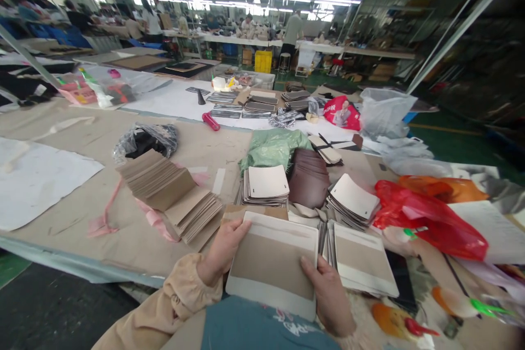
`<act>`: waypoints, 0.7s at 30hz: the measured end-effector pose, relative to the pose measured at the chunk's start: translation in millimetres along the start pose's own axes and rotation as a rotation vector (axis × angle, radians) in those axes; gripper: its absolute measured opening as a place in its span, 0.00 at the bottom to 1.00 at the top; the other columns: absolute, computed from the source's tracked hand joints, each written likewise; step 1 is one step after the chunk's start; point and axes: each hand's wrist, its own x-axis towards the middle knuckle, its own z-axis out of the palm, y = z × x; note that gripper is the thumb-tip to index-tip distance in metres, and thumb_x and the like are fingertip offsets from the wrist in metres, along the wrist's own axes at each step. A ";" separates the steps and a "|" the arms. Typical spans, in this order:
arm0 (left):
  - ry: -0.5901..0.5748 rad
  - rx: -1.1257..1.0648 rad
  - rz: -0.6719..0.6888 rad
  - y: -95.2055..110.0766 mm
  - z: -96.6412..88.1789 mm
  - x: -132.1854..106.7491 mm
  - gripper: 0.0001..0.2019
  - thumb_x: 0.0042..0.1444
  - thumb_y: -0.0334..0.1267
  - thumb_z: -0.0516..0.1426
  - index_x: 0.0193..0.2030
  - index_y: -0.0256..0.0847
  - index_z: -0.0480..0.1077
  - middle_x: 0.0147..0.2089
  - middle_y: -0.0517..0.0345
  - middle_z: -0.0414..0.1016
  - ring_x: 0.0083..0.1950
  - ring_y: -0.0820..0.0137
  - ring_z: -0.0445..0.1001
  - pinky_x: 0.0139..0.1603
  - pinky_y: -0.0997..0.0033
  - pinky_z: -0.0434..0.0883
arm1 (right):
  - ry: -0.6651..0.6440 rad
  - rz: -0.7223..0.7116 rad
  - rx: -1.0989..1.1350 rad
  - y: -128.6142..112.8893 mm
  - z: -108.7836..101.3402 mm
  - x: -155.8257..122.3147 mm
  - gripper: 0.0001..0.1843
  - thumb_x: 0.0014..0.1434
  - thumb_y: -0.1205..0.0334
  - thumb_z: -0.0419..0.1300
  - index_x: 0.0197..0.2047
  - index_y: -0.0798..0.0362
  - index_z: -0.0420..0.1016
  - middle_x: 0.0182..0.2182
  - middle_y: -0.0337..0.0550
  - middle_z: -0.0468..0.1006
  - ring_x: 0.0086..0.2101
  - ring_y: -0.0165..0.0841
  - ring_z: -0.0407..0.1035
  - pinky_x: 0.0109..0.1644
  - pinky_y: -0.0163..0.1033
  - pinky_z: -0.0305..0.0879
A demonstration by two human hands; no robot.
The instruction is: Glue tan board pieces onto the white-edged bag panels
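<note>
I hold a flat white panel with a tan cardboard piece on it [271, 262] close to my body. My left hand [223, 249] grips its left edge, fingers curled over the top corner. My right hand [328, 295] grips its lower right side, thumb on the face. A stack of like panels [363, 262] lies just to the right. Beyond stand a stack of white rounded pieces [267, 185], a pile of dark brown leather pieces [308, 178] and another white stack [353, 201]. A fanned pile of tan cardboard pieces [172, 194] lies to the left.
Red [426, 219] and orange [443, 188] plastic bags lie at the right, a green bag [273, 147] and a black bag [145, 141] farther back. A pink bottle [210, 121] lies on the cardboard-covered table [82, 136]. Other people work at distant tables.
</note>
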 end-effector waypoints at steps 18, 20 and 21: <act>-0.211 -0.089 -0.163 -7.2 26.8 13.2 0.35 0.53 0.61 0.54 0.61 0.40 0.61 0.53 0.46 0.74 0.44 0.60 0.76 0.44 0.62 0.72 | 0.317 -0.354 -0.424 -14.4 -63.8 -0.6 0.27 0.48 0.51 0.66 0.50 0.52 0.70 0.43 0.45 0.79 0.44 0.44 0.71 0.52 0.48 0.65; -0.182 -0.083 -0.190 -10.1 28.5 14.4 0.38 0.52 0.63 0.54 0.64 0.40 0.57 0.57 0.43 0.70 0.46 0.59 0.76 0.46 0.61 0.71 | 0.441 -0.387 -0.458 -30.2 -101.4 4.2 0.28 0.46 0.50 0.67 0.49 0.51 0.71 0.42 0.44 0.79 0.44 0.44 0.71 0.52 0.48 0.65; -0.170 -0.058 -0.186 -12.2 27.3 14.8 0.39 0.51 0.63 0.55 0.64 0.40 0.57 0.58 0.43 0.69 0.47 0.59 0.76 0.47 0.61 0.71 | 0.472 -0.357 -0.439 -38.8 -122.0 6.6 0.29 0.45 0.49 0.67 0.49 0.51 0.71 0.40 0.43 0.80 0.42 0.44 0.73 0.48 0.47 0.68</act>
